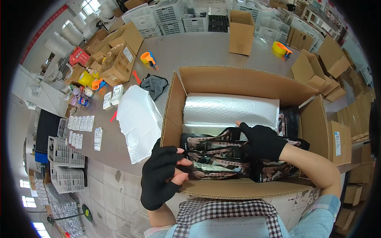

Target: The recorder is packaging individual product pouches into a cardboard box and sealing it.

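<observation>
An open cardboard box (246, 79) stands before me. Inside, a roll of silver bubble-foil wrap (230, 108) lies along the far side, and dark printed pouches (216, 154) fill the near side. My left hand (162, 174), in a black fingerless glove, is curled over the box's near left corner, fingertips inside beside the pouches. My right hand (262, 142), gloved alike, lies on the pouches with one digit stretched toward the foil; its other fingers are mostly hidden. Another dark pouch (289, 121) stands at the right end of the foil roll.
Left of the box lie a silver foil sheet (139, 119), a grey cloth (154, 86) and several label stacks (98, 139). Tape dispensers (147, 58) and a tall carton (241, 33) stand farther back. More cartons (313, 71) crowd the right; white crates (170, 16) line the back.
</observation>
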`<state>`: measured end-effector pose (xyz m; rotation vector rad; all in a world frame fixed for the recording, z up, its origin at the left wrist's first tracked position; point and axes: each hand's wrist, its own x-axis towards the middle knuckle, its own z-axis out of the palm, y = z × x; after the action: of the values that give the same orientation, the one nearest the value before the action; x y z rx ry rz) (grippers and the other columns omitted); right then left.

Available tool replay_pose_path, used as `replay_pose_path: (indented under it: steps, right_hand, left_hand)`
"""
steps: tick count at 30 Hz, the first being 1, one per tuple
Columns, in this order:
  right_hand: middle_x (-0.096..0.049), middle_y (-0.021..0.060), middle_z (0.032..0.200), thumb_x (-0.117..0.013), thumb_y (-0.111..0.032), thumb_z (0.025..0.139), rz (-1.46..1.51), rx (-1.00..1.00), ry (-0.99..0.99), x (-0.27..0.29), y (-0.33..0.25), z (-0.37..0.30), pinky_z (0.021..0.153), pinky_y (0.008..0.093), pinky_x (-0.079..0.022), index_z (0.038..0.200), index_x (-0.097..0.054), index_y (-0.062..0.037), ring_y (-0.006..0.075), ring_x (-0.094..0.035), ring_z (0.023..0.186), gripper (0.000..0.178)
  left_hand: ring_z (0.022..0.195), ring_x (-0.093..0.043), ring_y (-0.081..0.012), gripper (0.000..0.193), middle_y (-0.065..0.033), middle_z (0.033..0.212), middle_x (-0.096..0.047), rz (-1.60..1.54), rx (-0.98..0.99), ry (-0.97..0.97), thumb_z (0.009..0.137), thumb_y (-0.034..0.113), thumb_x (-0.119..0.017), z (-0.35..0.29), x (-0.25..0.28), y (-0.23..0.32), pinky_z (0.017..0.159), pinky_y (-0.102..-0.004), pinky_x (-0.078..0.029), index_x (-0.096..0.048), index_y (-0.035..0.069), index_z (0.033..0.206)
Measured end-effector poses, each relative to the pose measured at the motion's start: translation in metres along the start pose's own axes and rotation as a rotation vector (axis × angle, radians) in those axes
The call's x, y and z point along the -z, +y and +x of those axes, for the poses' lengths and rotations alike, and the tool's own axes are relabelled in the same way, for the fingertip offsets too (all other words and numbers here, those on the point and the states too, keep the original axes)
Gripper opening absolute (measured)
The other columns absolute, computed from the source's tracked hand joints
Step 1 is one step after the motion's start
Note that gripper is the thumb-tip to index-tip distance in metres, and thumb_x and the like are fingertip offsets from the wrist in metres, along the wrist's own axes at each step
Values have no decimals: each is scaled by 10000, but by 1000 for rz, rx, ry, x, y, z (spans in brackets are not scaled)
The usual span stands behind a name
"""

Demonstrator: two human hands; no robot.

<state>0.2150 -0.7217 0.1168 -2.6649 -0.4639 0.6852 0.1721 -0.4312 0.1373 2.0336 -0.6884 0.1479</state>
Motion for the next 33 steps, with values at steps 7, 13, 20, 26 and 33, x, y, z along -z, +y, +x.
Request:
replay_pose_path:
  steps: [7,13,20,26,33]
  right_hand:
    - [-650,202,859,-531,-417,808,93,6,-85,2,1,1,734,420,-488,1315,-421,-19,344,-632,822,654]
    - [-652,190,833,-473,-432,852,66,-8,-115,-13,6,3,720,433,-490,1237,-497,-56,343,-635,810,539]
    - [-665,159,866,-471,-445,855,111,-41,-147,-9,3,0,752,434,-488,1141,-574,-63,336,-636,834,488]
    - [-661,161,917,-581,-333,760,94,109,-20,29,14,-11,775,397,-489,959,-668,-70,313,-627,899,341]
    - [-653,144,856,-597,-264,710,-321,131,-257,61,45,-72,728,421,-506,871,-679,-78,325,-634,800,260]
  left_hand:
    - [1046,-540,-312,198,-148,873,-678,-10,-1,30,694,203,-615,0,-2,-1,925,-411,-397,-648,21,624]
    - [1043,-538,-313,209,-151,870,-677,-15,2,30,690,213,-614,0,-2,-1,923,-411,-395,-645,19,619]
    - [1023,-566,-289,101,-94,894,-683,-14,-60,28,612,89,-708,0,0,-4,874,-389,-429,-659,25,673]
    - [1006,-563,-316,128,-116,866,-678,6,-33,42,623,139,-675,3,-3,1,867,-404,-436,-656,14,642]
    - [1034,-547,-316,234,-135,840,-669,53,20,102,700,215,-654,-1,-4,3,859,-403,-438,-641,-3,616]
